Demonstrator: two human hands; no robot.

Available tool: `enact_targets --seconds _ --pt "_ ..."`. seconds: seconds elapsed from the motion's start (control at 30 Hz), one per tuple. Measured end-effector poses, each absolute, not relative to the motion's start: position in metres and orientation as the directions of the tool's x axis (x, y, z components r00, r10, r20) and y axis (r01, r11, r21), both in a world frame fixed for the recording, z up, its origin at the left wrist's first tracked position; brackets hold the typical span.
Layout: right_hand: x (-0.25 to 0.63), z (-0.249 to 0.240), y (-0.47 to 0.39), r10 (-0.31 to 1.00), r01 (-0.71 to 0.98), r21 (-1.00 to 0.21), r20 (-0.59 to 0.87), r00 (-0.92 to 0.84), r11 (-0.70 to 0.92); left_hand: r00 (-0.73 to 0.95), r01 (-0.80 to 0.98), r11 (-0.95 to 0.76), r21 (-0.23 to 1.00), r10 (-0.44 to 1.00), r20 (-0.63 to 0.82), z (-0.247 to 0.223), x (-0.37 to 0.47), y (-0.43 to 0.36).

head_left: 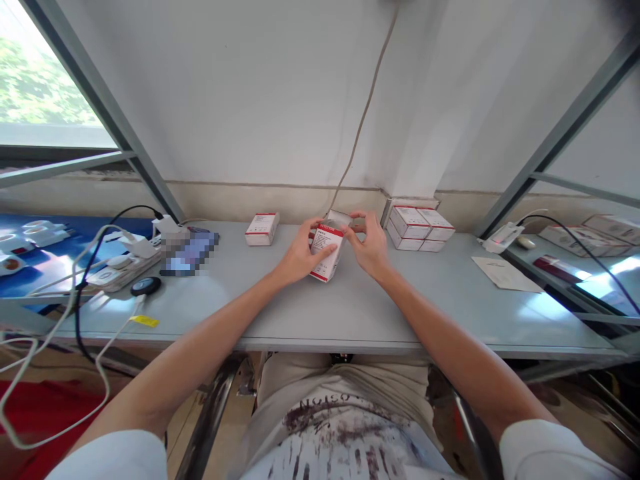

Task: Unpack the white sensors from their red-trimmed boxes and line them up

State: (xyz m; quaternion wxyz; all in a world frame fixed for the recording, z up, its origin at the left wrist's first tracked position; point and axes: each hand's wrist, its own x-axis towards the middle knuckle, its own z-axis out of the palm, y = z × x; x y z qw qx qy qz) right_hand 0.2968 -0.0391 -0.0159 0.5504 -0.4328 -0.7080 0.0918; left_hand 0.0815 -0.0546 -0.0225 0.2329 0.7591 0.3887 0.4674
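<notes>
A small red-and-white detector box (326,252) is held tilted just above the middle of the grey table. My left hand (301,252) grips it from the left side, the thumb lying across its printed face. At its top end, a flap (339,217) stands raised. My right hand (369,245) is at that upper right end, thumb and fingers closed round the flap's edge. What is inside the box is hidden from me.
A similar box (262,229) lies at the back left, and several more boxes (421,227) are stacked at the back right. On the left are a phone (191,253), a black round device (145,287) and a power strip (113,272) with cables. A paper sheet (505,274) lies right.
</notes>
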Motion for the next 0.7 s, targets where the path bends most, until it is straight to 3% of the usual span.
enact_targets --seconds 0.23,0.47,0.7 --pt "0.2971 -0.0178 -0.0374 0.711 0.53 -0.587 0.702 -0.044 0.612 0.19 0.351 -0.484 0.801 0.875 0.445 -0.0213 0.0808 -0.0564" --pt "0.296 -0.0212 -0.0372 0.673 0.525 -0.523 0.727 -0.137 0.672 0.176 0.36 -0.574 0.736 0.816 0.55 -0.025 0.0812 -0.0547" --pt "0.2928 -0.0225 -0.0404 0.634 0.477 -0.493 0.749 -0.192 0.727 0.198 0.385 -0.583 0.715 0.809 0.553 -0.0283 0.0783 -0.0507"
